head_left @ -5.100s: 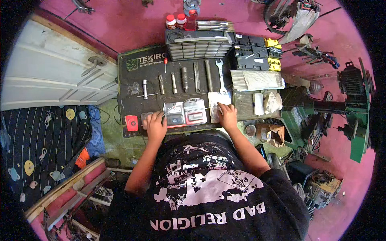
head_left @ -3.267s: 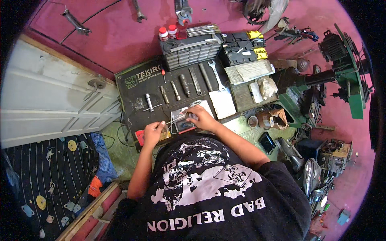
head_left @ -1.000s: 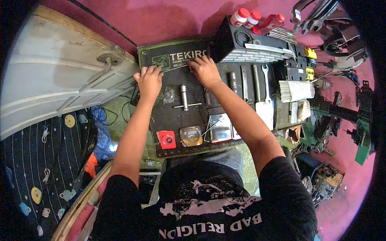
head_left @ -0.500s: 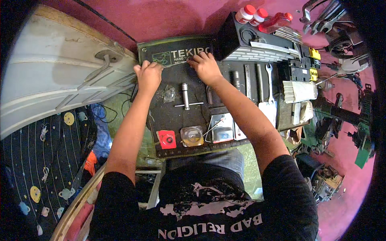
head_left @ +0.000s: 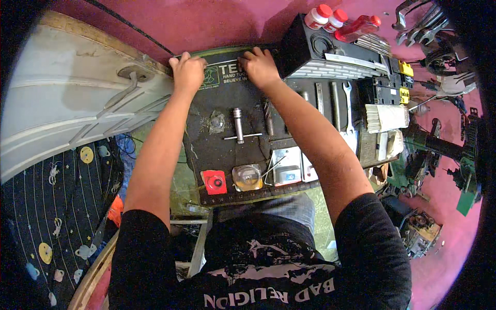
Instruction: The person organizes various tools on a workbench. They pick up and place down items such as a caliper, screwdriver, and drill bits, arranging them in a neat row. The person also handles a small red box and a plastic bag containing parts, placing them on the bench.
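Note:
A dark fabric tool roll [head_left: 206, 134] with a printed flap lies spread over the table in front of me. My left hand [head_left: 187, 71] is closed on the flap's far left part, fingers curled down. Farther right on the same flap, my right hand [head_left: 260, 67] pinches the fabric, covering part of the print. On the cloth lie a T-handle socket wrench [head_left: 238, 126], a small clear plastic bag [head_left: 217, 122] and a drill bit [head_left: 269, 118]. A red square packet [head_left: 214, 182], a round clear case [head_left: 247, 177] and a carded blister pack [head_left: 285, 168] line the near edge.
A white door [head_left: 77, 77] with a lever handle closes in on the left. Right of the flap stands a black box [head_left: 330, 57] with red-capped bottles [head_left: 318, 16] on it. An open-ended wrench [head_left: 349, 106] and a bundle of pale rods [head_left: 386, 118] lie at the right.
Both hands have shifted away from me, toward the far edge of the tool roll. The left has also moved slightly left. More of the cloth below the flap's print now shows.

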A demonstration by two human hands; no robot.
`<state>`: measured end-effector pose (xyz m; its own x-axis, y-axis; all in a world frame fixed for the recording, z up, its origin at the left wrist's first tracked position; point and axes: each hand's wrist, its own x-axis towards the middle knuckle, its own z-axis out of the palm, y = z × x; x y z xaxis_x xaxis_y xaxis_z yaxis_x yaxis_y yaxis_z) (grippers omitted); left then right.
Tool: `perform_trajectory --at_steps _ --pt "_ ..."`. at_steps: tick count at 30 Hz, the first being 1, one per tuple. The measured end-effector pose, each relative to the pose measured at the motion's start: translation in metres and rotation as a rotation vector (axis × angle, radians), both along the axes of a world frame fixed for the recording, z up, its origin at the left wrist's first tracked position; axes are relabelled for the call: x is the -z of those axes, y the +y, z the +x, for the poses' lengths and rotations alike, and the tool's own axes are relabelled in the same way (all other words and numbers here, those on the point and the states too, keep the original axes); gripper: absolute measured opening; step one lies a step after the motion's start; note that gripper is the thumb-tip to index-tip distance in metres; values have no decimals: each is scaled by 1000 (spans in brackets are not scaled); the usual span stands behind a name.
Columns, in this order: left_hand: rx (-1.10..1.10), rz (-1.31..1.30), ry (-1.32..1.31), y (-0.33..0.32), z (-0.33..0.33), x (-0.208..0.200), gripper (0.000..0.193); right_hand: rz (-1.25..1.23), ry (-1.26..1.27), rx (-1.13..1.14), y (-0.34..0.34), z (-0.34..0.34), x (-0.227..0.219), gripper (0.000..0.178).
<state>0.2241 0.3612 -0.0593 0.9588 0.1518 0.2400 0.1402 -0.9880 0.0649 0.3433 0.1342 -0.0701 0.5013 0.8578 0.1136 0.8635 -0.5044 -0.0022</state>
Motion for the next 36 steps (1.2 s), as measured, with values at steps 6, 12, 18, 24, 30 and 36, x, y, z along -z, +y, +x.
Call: perform_trajectory --at_steps 6,12,18,24,30,36 --pt "-57 -41 19 0 9 -2 14 -74 -54 49 10 6 0 36" --pt "-113 -44 69 -3 13 -2 14 -79 -23 69 11 6 0 36" --pt "-148 33 133 0 8 -6 21 140 -101 127 7 -9 -13 32" --pt "-142 -106 -21 -62 -71 -29 32 439 121 252 -68 -98 -58 24" --pt "-89 -382 7 -171 -192 -34 29 417 389 403 -189 -210 -44 30" --pt "66 -565 160 -251 -264 -50 42 126 463 222 -249 -258 -53 44"
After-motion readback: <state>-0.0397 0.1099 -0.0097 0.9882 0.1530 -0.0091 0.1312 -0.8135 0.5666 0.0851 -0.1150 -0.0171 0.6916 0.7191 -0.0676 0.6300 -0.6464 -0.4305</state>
